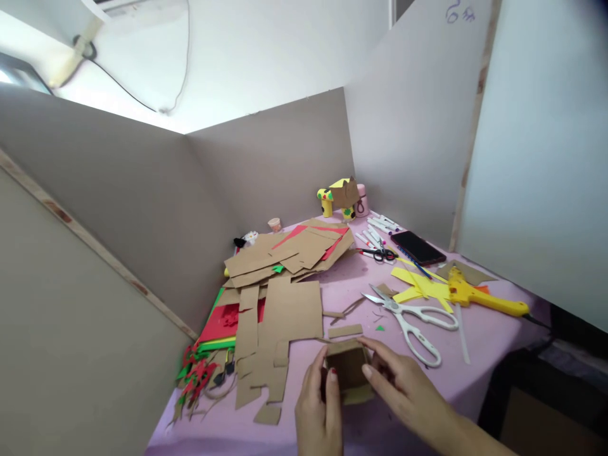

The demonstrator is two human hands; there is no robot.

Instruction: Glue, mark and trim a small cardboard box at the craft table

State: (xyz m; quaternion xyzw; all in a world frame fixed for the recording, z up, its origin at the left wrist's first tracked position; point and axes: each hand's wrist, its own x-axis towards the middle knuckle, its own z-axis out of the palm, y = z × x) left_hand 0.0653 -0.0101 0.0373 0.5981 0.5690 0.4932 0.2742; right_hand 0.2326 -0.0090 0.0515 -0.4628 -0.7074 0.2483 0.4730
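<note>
A small open cardboard box (pixel 349 366) is held just above the near edge of the table, its hollow inside facing me. My left hand (pixel 319 405) grips its left wall, thumb in front and fingers behind. On the opposite side, my right hand (pixel 403 386) pinches the right wall between thumb and fingers. White-handled scissors (pixel 413 316) lie half open just beyond my right hand. Cut cardboard pieces (pixel 294 310) spread out past my left hand, and a narrow cardboard strip (pixel 345 330) rests behind the box.
A yellow glue gun (pixel 484 296) lies at the right by yellow paper scraps (pixel 418 284) and a phone (pixel 418 247). Markers (pixel 375 234) and black scissors (pixel 382 254) sit further back. A cardboard animal figure (pixel 344 193) stands at the far end. Grey partitions (pixel 275 164) enclose the table.
</note>
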